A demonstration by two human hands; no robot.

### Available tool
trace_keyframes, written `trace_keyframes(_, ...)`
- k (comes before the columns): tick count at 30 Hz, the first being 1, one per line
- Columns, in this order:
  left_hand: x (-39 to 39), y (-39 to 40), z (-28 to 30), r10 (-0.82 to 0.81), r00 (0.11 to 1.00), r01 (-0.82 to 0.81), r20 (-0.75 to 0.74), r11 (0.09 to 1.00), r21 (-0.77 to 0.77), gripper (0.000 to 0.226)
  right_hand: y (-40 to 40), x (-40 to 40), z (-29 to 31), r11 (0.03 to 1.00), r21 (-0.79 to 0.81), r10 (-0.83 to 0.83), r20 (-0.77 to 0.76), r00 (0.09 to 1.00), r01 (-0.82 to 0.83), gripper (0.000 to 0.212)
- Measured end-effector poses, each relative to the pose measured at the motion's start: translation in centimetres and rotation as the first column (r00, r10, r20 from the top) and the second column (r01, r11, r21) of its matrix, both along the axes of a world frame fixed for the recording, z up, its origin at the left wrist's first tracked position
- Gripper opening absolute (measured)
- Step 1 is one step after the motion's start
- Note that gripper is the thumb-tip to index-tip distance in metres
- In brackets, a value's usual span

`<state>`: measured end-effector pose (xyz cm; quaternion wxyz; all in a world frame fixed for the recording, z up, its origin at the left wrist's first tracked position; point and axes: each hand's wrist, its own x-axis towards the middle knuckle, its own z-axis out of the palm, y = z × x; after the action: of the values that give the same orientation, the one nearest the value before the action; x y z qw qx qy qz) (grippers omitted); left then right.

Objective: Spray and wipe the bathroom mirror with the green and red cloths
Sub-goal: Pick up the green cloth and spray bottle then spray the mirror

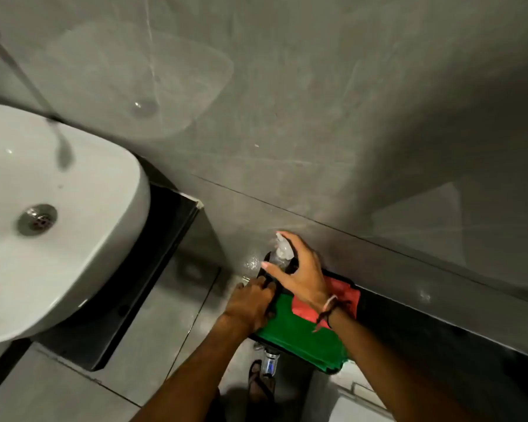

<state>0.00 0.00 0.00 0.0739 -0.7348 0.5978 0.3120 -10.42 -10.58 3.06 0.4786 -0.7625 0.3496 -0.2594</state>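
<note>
While both hands reach down: black caddy [264,263] against the wall
Caddy contents: green cloth [299,336], red cloth [343,292], spray bottle [279,249]
Right hand [299,274]: curled around spray bottle
Left hand [250,303]: gripping caddy's near edge
Open room: floor tiles between caddy and sink [73,239]

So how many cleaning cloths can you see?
2. The green cloth lies draped over the black caddy near the wrists; the red cloth sits behind it, under the right hand. More may be hidden.
</note>
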Motion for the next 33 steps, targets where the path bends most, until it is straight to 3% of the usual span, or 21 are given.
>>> trace_keyframes(3, -0.6, -0.8, -1.9, -0.064, 0.994, 0.059, 0.085, 0.996, 0.063, 0.080, -0.5, 1.7, -1.4, 0.995, -0.091, 0.040, -0.017, 0.999, -0.041, 0.045)
trace_keyframes(6, -1.0, -0.8, -3.1, 0.016, 0.992, -0.022, 0.126, 0.998, 0.051, 0.079, -0.1, 2.9, -2.1, 0.982, -0.187, 0.028, -0.028, 0.999, -0.033, 0.036)
trace_keyframes(9, -1.2, -0.4, -3.3, 0.126, 0.988, -0.130, 0.093, 0.991, 0.039, 0.070, 0.1, 3.5, -2.3, 0.973, -0.229, 0.036, -0.022, 0.999, -0.040, 0.033)
trace_keyframes(11, -1.3, 0.0, -3.1, 0.246, 0.969, -0.246, -0.015, 0.969, 0.031, 0.063, 0.2, 3.5, -1.3, 0.975, -0.220, 0.031, 0.007, 0.999, -0.029, 0.034)
trace_keyframes(13, -1.2, 0.8, -1.5, 0.444, 0.834, -0.465, -0.327, 0.885, 0.018, 0.046, 0.3, 3.1, 1.2, 0.972, -0.236, 0.039, 0.070, 0.997, -0.021, 0.043)
trace_keyframes(15, -1.0, 2.0, 0.3, 0.510, 0.553, -0.653, -0.658, 0.757, 0.038, 0.029, 0.4, 2.8, 4.5, 0.969, -0.245, 0.054, 0.148, 0.987, -0.017, 0.058)
trace_keyframes(16, -0.3, 2.5, 1.8, 0.498, 0.441, -0.728, -0.747, 0.685, 0.027, 0.026, 0.5, 2.9, 6.8, 0.966, -0.259, 0.057, 0.205, 0.977, -0.002, 0.065)
trace_keyframes(20, 3.3, 4.1, 11.2, 0.385, 0.251, -0.871, -0.888, 0.490, -0.034, 0.031, 1.3, 4.2, 15.7, 0.960, -0.269, 0.025, 0.373, 0.927, 0.083, 0.078)
trace_keyframes(22, 6.0, 4.5, 17.6, 0.302, 0.201, -0.930, -0.932, 0.358, -0.085, 0.043, 1.9, 5.7, 20.8, 0.971, -0.220, 0.020, 0.448, 0.894, 0.088, 0.078)
trace_keyframes(26, 10.8, 4.2, 31.2, 0.063, 0.156, -0.978, -0.986, 0.150, -0.145, 0.037, 3.7, 8.5, 30.5, 0.991, -0.123, 0.037, 0.594, 0.803, 0.045, 0.078)
trace_keyframes(29, 13.1, 3.5, 40.7, -0.101, 0.220, -0.962, -0.970, 0.142, -0.233, 0.036, 4.7, 10.1, 36.3, 0.991, -0.130, 0.073, 0.652, 0.755, 0.016, 0.092)
trace_keyframes(33, 15.1, 3.8, 50.6, -0.166, 0.359, -0.916, -0.919, 0.128, -0.381, 0.032, 5.6, 11.8, 42.7, 0.960, -0.281, 0.182, 0.659, 0.730, 0.014, 0.096)
